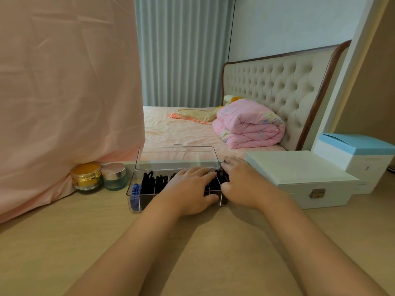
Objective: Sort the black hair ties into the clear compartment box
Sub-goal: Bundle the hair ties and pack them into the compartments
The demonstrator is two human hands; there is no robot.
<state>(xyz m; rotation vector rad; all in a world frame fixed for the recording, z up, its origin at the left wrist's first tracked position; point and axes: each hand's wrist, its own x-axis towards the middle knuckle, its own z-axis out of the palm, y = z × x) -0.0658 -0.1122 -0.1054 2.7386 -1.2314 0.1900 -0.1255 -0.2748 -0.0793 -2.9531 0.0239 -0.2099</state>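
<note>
1. Squarely ahead on the wooden tabletop (64, 242) sits the clear compartment box (136, 202), with its lid (177, 157) swung up and standing along the back edge.
2. Black hair ties (149, 182) fill several of the box's compartments. The clearest bunches show left of its centre, and more dark ties lie under the hands toward its right end.
3. A blue hair tie (135, 194) sits in the box's leftmost compartment.
4. The left hand (190, 189) lies palm down over the middle of the box. Its fingers are nearly straight and close together, the tips rest on ties in the right-hand compartments, and the thumb lies along the box's front wall.
5. The right hand (241, 184) is at the box's right end, with fingers bent over the back corner near the lid and the thumb toward the front. I cannot tell whether it pinches a tie or only braces the box.
6. Just left of the box stand a gold-lidded jar (86, 177) and a glass jar (114, 177) with a silvery lid. The gold one sits against a pink cloth (64, 92) hanging further left.
7. Just right of the box is a white case (299, 176) with a metal latch, and beyond that a white and blue carton (367, 159).
8. Behind the box is a bed with a folded pink quilt (250, 124) and a tufted headboard (277, 82).
</note>
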